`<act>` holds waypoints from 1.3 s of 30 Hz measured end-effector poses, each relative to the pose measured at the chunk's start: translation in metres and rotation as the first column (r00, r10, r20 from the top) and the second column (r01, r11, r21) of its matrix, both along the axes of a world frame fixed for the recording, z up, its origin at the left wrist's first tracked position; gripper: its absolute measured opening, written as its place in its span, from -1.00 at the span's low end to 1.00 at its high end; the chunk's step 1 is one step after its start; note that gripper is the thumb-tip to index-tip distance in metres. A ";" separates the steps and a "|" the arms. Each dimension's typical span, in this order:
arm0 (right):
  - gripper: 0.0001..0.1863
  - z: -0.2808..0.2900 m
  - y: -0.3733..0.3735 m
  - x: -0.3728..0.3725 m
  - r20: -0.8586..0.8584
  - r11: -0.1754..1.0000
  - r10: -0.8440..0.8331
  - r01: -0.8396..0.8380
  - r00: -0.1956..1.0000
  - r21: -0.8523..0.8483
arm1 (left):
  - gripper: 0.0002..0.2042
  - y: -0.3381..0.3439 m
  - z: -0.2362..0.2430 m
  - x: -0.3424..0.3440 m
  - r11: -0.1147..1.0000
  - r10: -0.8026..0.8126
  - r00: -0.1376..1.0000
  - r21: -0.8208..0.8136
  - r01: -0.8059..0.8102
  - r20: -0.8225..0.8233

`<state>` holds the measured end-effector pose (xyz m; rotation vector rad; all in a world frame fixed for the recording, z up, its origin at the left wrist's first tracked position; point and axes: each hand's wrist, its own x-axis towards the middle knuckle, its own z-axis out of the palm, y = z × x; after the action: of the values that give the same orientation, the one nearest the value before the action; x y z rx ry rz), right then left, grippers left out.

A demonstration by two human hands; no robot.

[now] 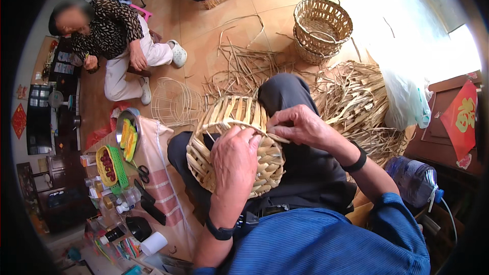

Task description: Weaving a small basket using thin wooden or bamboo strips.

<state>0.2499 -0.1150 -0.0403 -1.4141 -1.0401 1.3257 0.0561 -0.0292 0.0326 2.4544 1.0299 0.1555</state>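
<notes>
The round, pale-straw basket of flat woven strips (270,165) rests on the person's lap, against the dark trousers (288,94), with both hands at a band across it. The likeliest trouble is a slip: the narrow, tan plant-fibre strip (278,138) offers little to hold, so a loose pinch could let it spring free and slacken the weave beside it. Dry fibre could also split if bent too sharply, and the basket could roll or tilt on the lap if the left hand eased its pressure. Loose ends from the big heap of dry brown leaves (351,97), far and right, might snag if a leg shifted

As for the grip, the bare left hand (234,158) lies over the basket's middle, fingers bent and closed on the band, palm partly hiding the weave. The bare right hand (301,125), just to its right, has thumb and fingers pinched together on the strip at the basket's right edge; how tightly it presses cannot be told
</notes>
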 end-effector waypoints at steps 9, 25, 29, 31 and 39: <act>-0.80 -0.024 -0.004 -0.012 -0.457 0.996 -0.056 0.019 0.888 -0.086 | -0.81 -0.004 -0.012 -0.002 0.994 0.010 1.000 0.108 -0.011 0.009; -0.84 -0.033 0.003 -0.008 -0.160 0.981 -0.026 0.056 0.987 0.188 | -0.90 -0.009 -0.016 -0.008 0.994 0.101 0.904 -0.010 -0.106 0.415; -0.87 -0.010 0.005 0.002 -0.225 0.995 0.071 -0.085 0.972 -0.051 | -0.91 -0.007 -0.010 -0.018 0.940 0.310 0.897 -0.243 -0.239 0.315; -0.89 -0.008 0.005 0.004 -0.130 0.998 0.065 -0.066 0.989 -0.001 | -0.91 -0.005 -0.011 -0.020 0.957 0.262 0.926 -0.195 -0.213 0.272; -0.91 -0.001 0.010 0.013 0.046 0.993 0.120 -0.121 0.992 0.015 | -0.87 -0.004 -0.017 -0.021 0.988 0.111 0.971 0.080 -0.131 0.213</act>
<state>0.2627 -0.1052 -0.0417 -1.3920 -1.1799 1.3728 0.0354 -0.0333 0.0160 2.3951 1.1011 0.5009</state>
